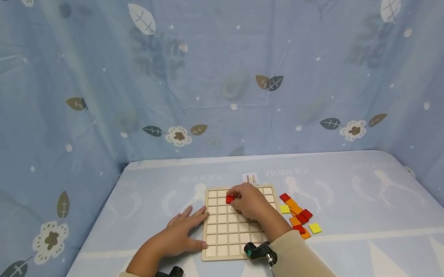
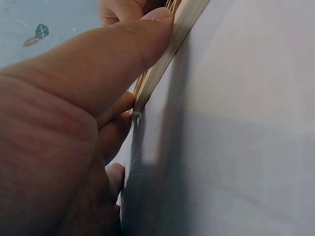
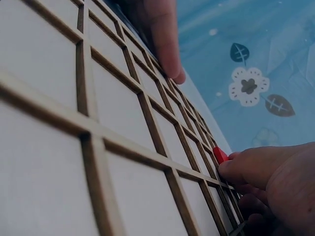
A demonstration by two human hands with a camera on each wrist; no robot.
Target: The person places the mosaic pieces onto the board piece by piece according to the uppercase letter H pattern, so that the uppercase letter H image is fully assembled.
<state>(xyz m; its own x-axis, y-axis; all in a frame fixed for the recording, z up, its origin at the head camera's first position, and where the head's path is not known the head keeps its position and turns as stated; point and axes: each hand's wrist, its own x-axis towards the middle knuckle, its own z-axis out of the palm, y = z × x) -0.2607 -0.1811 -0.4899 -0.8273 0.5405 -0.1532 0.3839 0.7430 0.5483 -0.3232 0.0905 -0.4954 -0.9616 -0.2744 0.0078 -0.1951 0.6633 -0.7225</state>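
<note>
A wooden grid board [image 1: 222, 229] with square cells lies flat on the table. My right hand [image 1: 249, 201] is over its far part and pinches a red square tile [image 1: 230, 199] between thumb and fingers. In the right wrist view the red tile [image 3: 220, 155] shows at the fingertips, close over the grid. My left hand [image 1: 180, 234] rests at the board's left edge with its fingers spread. The left wrist view shows the left thumb [image 2: 142, 42] along the board's wooden side [image 2: 165, 64].
Right of the board lies a loose pile of red, orange and yellow tiles [image 1: 302, 217], one yellow tile [image 1: 315, 228] a little apart. A small printed card [image 1: 250, 178] lies behind the board. Patterned blue cloth [image 1: 208, 61] hangs around the table.
</note>
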